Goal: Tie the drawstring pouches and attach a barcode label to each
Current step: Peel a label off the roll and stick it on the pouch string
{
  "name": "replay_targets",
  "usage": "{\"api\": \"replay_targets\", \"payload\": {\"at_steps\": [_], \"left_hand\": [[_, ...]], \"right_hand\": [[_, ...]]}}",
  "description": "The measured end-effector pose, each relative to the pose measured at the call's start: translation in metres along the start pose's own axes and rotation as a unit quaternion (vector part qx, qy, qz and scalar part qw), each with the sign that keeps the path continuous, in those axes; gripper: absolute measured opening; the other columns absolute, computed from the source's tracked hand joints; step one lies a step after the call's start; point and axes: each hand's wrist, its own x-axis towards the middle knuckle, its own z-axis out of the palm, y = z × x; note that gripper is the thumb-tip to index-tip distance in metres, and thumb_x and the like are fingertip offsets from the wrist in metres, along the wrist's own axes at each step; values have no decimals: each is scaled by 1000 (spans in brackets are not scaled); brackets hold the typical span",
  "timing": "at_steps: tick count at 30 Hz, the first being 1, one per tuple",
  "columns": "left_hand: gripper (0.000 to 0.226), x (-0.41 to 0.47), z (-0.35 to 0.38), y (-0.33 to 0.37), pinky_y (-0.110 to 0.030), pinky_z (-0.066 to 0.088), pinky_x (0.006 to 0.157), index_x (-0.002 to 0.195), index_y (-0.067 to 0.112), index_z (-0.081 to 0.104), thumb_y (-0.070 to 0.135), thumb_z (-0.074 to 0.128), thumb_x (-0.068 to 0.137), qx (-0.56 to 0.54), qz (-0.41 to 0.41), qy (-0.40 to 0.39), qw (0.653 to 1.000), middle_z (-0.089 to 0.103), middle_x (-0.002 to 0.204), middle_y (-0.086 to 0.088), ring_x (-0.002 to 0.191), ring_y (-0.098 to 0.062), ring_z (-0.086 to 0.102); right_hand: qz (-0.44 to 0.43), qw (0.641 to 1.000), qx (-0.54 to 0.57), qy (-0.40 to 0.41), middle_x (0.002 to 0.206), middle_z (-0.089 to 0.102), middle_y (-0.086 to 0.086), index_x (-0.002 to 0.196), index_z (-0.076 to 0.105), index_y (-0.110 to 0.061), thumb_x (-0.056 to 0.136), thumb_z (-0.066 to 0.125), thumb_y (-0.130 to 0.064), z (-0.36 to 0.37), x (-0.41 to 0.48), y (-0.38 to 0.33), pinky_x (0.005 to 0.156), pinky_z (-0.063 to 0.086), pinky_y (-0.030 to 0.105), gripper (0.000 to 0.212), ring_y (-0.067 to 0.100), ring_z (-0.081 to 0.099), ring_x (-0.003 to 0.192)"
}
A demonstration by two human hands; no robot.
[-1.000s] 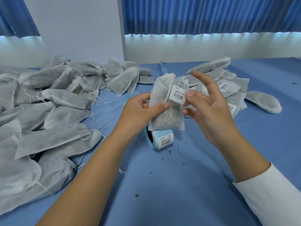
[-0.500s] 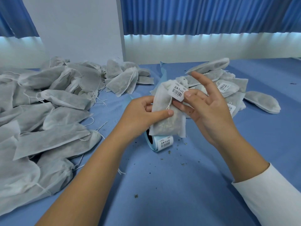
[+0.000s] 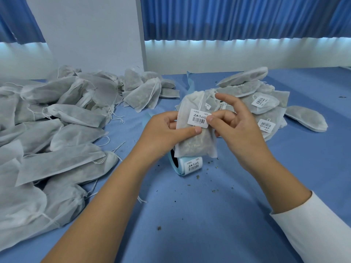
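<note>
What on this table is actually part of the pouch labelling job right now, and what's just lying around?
In the job:
pouch held in the left hand
barcode label on it, pinched at its edge by the right hand
label roll
unlabelled pouches, left pile
labelled pouches, right pile

Lying about:
crumbs on the table
blue backing strip behind the pouch
</note>
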Motion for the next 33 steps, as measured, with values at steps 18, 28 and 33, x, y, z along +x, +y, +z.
{"api": "replay_targets", "payload": {"at_steps": [18, 28, 33], "left_hand": [[42, -1, 17, 1, -27, 36, 56, 76, -5, 57, 29, 56, 100, 111, 56, 102, 987, 47, 63, 1, 59, -11, 42], [37, -1, 16, 2, -18, 46, 58, 74, 13, 69, 37, 58, 99, 62, 22, 91, 994, 63, 70, 3, 63, -5, 56], [19, -2, 11, 4, -17, 53, 63, 84, 26, 77, 32, 63, 96, 19, -5, 37, 999, 77, 86, 7, 78, -5, 72]], "right_hand": [[-21, 985, -136, 102, 79, 69, -13, 113, 58, -29, 77, 82, -24, 10, -8, 6, 78, 49, 17, 43, 1, 62, 78], [192, 978, 77, 0, 96, 76, 4, 92, 78, -18, 87, 71, -29, 3, -2, 0, 69, 58, 27, 15, 16, 73, 87], [169, 980, 109, 7, 97, 76, 8, 99, 75, -13, 89, 68, -21, 1, 0, 0, 68, 57, 25, 15, 17, 72, 88]]}}
